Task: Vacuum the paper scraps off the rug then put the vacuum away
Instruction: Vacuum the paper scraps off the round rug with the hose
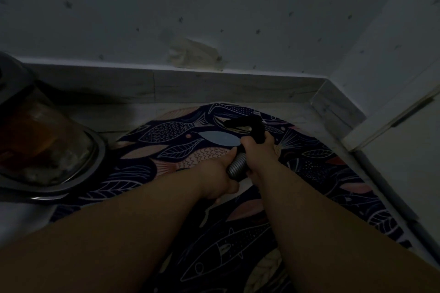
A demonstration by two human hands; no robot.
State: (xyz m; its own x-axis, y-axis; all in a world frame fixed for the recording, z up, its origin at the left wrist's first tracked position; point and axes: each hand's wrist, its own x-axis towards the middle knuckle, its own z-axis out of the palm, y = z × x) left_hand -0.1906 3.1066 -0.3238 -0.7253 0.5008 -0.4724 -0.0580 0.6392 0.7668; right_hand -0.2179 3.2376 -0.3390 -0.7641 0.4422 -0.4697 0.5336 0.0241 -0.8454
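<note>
The scene is dim. A dark round rug with a fish and leaf pattern lies on the floor below me. Over its middle I hold the vacuum's ribbed grey hose. My left hand grips the hose from the left. My right hand grips the black curved handle at the hose's far end. The handle's tip points left, just above the rug. The vacuum's body, with a clear dust bin, stands at the left edge of the rug. No paper scraps show on the rug in this light.
A wall with a pale baseboard runs along the far side of the rug. A torn patch marks the wall above the baseboard. A white door or cabinet stands at the right, close to the rug's edge.
</note>
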